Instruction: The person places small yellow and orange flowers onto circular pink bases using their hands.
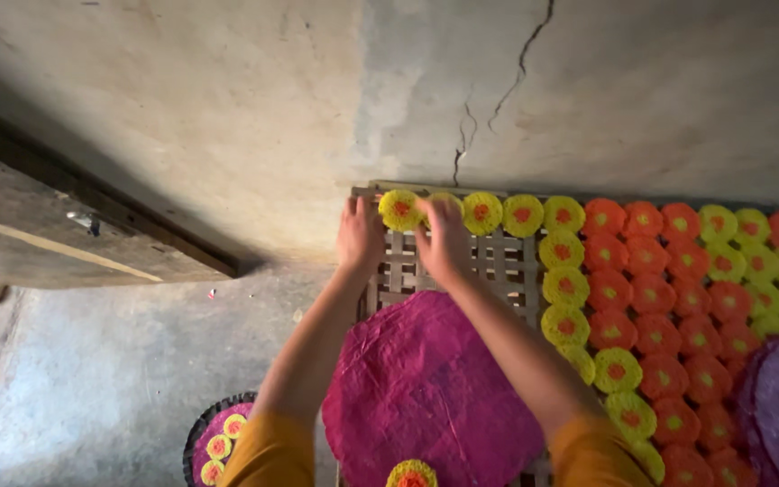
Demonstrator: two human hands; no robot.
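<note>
Both arms outstretched — left hand (360,236), right hand (444,240) placing yellow disc (399,209)

rack (498,261): woven wood slats | wall (227,108): rough cracked plaster | discs (401,209): matt, ridged

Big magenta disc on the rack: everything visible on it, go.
The magenta disc is a large, round, thin sheet with a crinkled, fibrous, matte surface and a wavy edge. It lies flat on the woven slatted rack, below both hands, between the forearms. A small yellow-and-orange disc overlaps its lower edge. Its bottom runs out of frame.

Discs (651,298) on rack (498,257), against wall (317,108)
</note>
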